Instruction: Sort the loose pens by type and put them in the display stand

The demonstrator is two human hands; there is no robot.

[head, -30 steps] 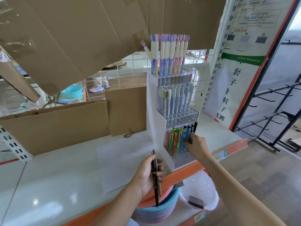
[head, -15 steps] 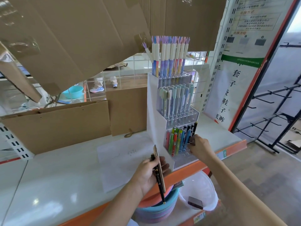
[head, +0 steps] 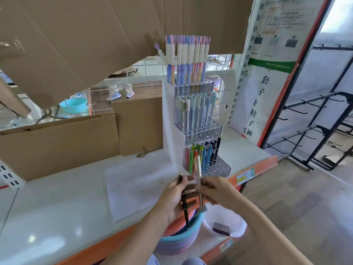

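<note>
A three-tier clear display stand (head: 191, 138) stands on the white shelf (head: 57, 207). Its top tier holds tall pastel pens (head: 188, 60), the middle tier pale blue-green pens (head: 196, 111), and the bottom tier coloured and black pens (head: 204, 155). My left hand (head: 172, 199) grips a black pen (head: 185, 207) in front of the stand, pointing down. My right hand (head: 215, 190) has met the left and pinches a gold pen (head: 198, 167), which is blurred by motion and stands roughly upright before the bottom tier.
A sheet of paper (head: 137, 186) lies on the shelf left of the stand. Cardboard boxes (head: 63, 142) stand behind. Below the orange shelf edge sit stacked coloured basins (head: 179, 241) and a white tub (head: 225, 220). A black wire rack (head: 315, 131) stands to the right.
My right hand left the black pens in the bottom tier and came back to my left hand, where it took hold of the gold pen. The left hand keeps the black pen.
</note>
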